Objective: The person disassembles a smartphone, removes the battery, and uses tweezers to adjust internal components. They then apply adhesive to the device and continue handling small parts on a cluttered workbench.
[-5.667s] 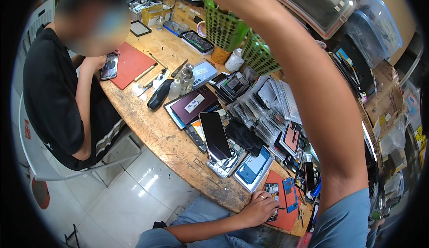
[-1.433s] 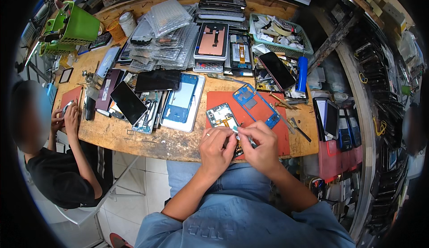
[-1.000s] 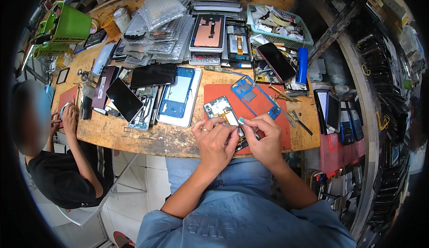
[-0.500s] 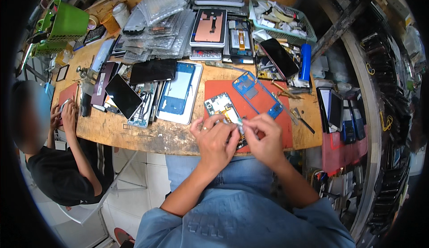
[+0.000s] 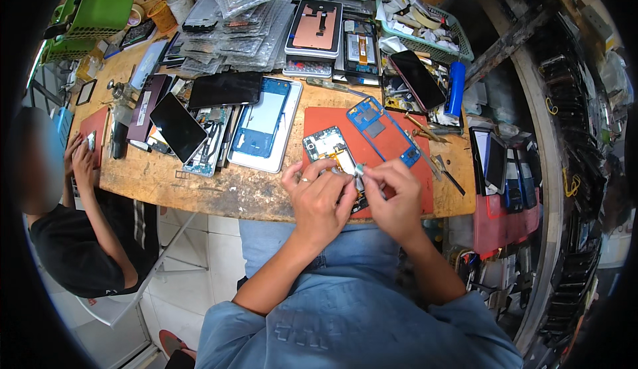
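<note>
An opened phone [image 5: 324, 139] with its circuit board showing lies on the red mat [image 5: 415, 186]. Over its lower end, my left hand [image 5: 319, 199] is bent, its thumb and forefinger pinched close to a small greenish-white part [image 5: 359, 169]. That part sits at the fingertips of my right hand [image 5: 395, 196], whose thumb and forefinger are closed on it. What lies between the left fingertips is too small to make out. Beyond my right hand, a blue phone frame [image 5: 380, 131] rests on the mat.
Left of the mat are a white tray [image 5: 284, 126] with a blue phone housing and several dark phone screens [image 5: 178, 128]. Bubble-wrap bags [image 5: 242, 26] pile up behind. Tweezers [image 5: 450, 175] lie right of the mat. A co-worker [image 5: 83, 249] works at the left end.
The whole view has shifted a little, so the bench sits higher in the picture. My hands stay pinched together over the phone, the small part barely moved.
</note>
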A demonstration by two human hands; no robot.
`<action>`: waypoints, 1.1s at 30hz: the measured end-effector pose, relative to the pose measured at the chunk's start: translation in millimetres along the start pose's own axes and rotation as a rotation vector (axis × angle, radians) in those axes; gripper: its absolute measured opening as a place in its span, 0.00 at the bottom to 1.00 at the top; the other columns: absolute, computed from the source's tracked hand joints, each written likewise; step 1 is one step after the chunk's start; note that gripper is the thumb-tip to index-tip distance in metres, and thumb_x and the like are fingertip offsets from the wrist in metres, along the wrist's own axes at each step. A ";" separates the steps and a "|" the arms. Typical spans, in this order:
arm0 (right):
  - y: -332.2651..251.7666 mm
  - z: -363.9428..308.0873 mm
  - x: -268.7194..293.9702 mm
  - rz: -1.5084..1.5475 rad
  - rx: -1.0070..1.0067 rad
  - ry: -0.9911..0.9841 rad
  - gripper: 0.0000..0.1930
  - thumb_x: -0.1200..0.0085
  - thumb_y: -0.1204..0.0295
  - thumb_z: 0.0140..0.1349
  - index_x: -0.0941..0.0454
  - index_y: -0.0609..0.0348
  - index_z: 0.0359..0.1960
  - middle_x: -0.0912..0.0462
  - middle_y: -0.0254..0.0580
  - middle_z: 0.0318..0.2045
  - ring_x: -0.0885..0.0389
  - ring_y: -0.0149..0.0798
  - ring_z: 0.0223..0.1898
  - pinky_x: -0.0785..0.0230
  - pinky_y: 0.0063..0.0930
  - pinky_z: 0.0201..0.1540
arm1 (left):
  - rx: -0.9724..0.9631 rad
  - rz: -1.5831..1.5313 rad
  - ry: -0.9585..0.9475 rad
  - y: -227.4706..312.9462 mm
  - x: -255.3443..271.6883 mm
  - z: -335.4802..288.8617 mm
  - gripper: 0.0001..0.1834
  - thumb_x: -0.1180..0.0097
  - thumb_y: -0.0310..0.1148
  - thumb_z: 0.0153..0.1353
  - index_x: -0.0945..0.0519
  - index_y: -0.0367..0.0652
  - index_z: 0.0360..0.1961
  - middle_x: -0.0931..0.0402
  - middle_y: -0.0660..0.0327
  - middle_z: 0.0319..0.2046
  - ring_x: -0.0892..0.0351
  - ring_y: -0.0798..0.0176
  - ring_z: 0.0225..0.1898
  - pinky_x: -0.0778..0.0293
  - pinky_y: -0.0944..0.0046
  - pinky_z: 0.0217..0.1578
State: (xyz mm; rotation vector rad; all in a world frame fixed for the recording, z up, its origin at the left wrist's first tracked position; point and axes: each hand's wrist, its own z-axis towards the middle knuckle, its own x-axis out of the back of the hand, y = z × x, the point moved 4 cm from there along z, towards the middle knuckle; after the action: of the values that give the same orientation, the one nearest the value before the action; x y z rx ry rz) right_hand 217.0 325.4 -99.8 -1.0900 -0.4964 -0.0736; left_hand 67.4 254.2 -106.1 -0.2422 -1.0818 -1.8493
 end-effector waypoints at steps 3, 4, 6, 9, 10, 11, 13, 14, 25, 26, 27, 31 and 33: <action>-4.7 -4.3 -0.9 0.000 -0.007 -0.014 0.09 0.34 0.86 0.66 0.10 0.66 0.45 0.16 0.37 0.35 0.21 0.23 0.30 0.31 0.20 0.30 | -0.010 -0.010 0.019 -0.4 0.2 0.5 0.05 0.27 0.30 0.56 0.12 0.49 0.32 0.14 0.67 0.31 0.12 0.58 0.51 0.42 0.44 0.66; -3.7 -2.9 0.5 -0.019 -0.002 -0.015 0.09 0.34 0.86 0.66 0.10 0.66 0.45 0.16 0.37 0.35 0.21 0.23 0.30 0.32 0.20 0.30 | -0.006 -0.005 0.009 -0.6 0.7 -1.0 0.05 0.27 0.30 0.56 0.12 0.49 0.33 0.14 0.67 0.31 0.12 0.58 0.51 0.42 0.44 0.66; -4.2 -1.6 2.2 -0.028 -0.013 -0.021 0.09 0.34 0.86 0.66 0.10 0.66 0.45 0.16 0.37 0.35 0.21 0.23 0.31 0.31 0.20 0.30 | -0.004 0.000 -0.007 0.0 0.4 -2.0 0.05 0.27 0.30 0.56 0.12 0.50 0.33 0.14 0.67 0.31 0.12 0.58 0.51 0.42 0.44 0.66; -4.6 0.9 2.8 -0.008 -0.024 -0.018 0.09 0.34 0.87 0.65 0.10 0.66 0.45 0.16 0.38 0.35 0.20 0.25 0.31 0.30 0.21 0.31 | -0.007 -0.011 0.010 0.3 0.9 0.3 0.04 0.27 0.30 0.56 0.12 0.50 0.33 0.14 0.67 0.31 0.13 0.58 0.52 0.42 0.44 0.66; -5.9 -2.2 2.0 -0.008 0.015 -0.011 0.08 0.34 0.86 0.65 0.10 0.66 0.44 0.16 0.40 0.35 0.18 0.29 0.31 0.28 0.24 0.31 | -0.002 -0.012 -0.001 0.3 2.1 -0.9 0.04 0.27 0.30 0.56 0.12 0.50 0.33 0.13 0.67 0.31 0.13 0.57 0.52 0.42 0.44 0.66; -8.2 -5.3 -0.6 -0.009 0.055 -0.004 0.08 0.34 0.85 0.64 0.10 0.66 0.44 0.16 0.42 0.34 0.17 0.32 0.30 0.27 0.27 0.31 | 0.003 -0.014 -0.010 -0.2 3.3 -1.8 0.04 0.27 0.30 0.56 0.12 0.49 0.33 0.13 0.67 0.31 0.13 0.57 0.52 0.42 0.44 0.67; -13.2 -4.9 -1.5 -0.020 0.097 0.008 0.08 0.33 0.85 0.62 0.11 0.66 0.42 0.16 0.45 0.34 0.14 0.38 0.31 0.24 0.31 0.32 | 0.002 -0.017 -0.011 -0.6 1.6 -1.0 0.04 0.27 0.30 0.57 0.12 0.49 0.33 0.13 0.67 0.31 0.13 0.57 0.52 0.42 0.44 0.67; -9.5 -2.9 -0.8 -0.019 0.066 0.011 0.08 0.34 0.86 0.63 0.11 0.66 0.43 0.16 0.43 0.35 0.16 0.34 0.31 0.26 0.28 0.31 | -0.004 -0.015 -0.004 -0.6 1.2 0.8 0.04 0.27 0.30 0.57 0.12 0.49 0.33 0.13 0.67 0.30 0.13 0.56 0.52 0.42 0.44 0.66; -5.9 7.2 15.2 -0.011 -0.001 0.052 0.09 0.32 0.85 0.62 0.10 0.63 0.43 0.16 0.41 0.34 0.15 0.36 0.31 0.26 0.30 0.32 | -0.026 -0.005 -0.025 -0.1 4.3 -0.8 0.05 0.27 0.29 0.58 0.12 0.49 0.34 0.15 0.67 0.29 0.14 0.56 0.52 0.42 0.44 0.65; -6.0 6.4 14.3 -0.002 0.014 0.043 0.09 0.32 0.85 0.63 0.10 0.63 0.44 0.15 0.39 0.35 0.18 0.32 0.30 0.28 0.27 0.31 | -0.031 0.006 -0.022 0.1 4.1 0.1 0.04 0.28 0.30 0.58 0.12 0.50 0.34 0.16 0.68 0.29 0.14 0.57 0.52 0.42 0.44 0.65; -5.7 5.1 11.4 0.006 0.030 0.033 0.10 0.32 0.86 0.63 0.09 0.64 0.45 0.15 0.38 0.35 0.20 0.28 0.30 0.30 0.24 0.30 | -0.037 0.017 -0.018 0.6 3.9 0.9 0.04 0.28 0.30 0.59 0.12 0.50 0.34 0.16 0.69 0.30 0.14 0.57 0.52 0.41 0.43 0.64; -9.2 -7.9 1.6 0.000 0.067 0.024 0.10 0.31 0.86 0.63 0.09 0.64 0.45 0.15 0.39 0.36 0.21 0.26 0.30 0.31 0.22 0.30 | -0.045 0.015 -0.012 0.8 1.7 1.0 0.04 0.27 0.31 0.59 0.12 0.50 0.34 0.16 0.70 0.29 0.14 0.57 0.52 0.41 0.43 0.64; -8.3 -9.7 -1.0 0.049 0.110 0.043 0.09 0.31 0.86 0.62 0.10 0.65 0.44 0.15 0.40 0.35 0.20 0.28 0.29 0.31 0.23 0.30 | -0.051 0.024 -0.021 1.2 2.7 -0.2 0.04 0.27 0.31 0.59 0.12 0.50 0.34 0.16 0.70 0.29 0.14 0.57 0.52 0.41 0.43 0.64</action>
State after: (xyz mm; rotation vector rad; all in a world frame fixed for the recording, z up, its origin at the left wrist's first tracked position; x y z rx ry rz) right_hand 217.0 312.9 -96.9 -0.9902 -0.4297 -0.0261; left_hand 67.0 252.2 -104.1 -0.3042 -1.0429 -1.8584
